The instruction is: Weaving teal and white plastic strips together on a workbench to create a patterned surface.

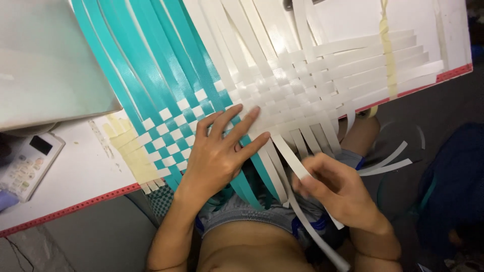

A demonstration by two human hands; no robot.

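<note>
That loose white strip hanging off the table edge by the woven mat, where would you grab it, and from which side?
Probably on the white strip just below the woven mat, coming from the table's near edge. It is flat and thin, so pinch its two faces as the right hand does. The left hand lies flat on the weave beside it.
</note>
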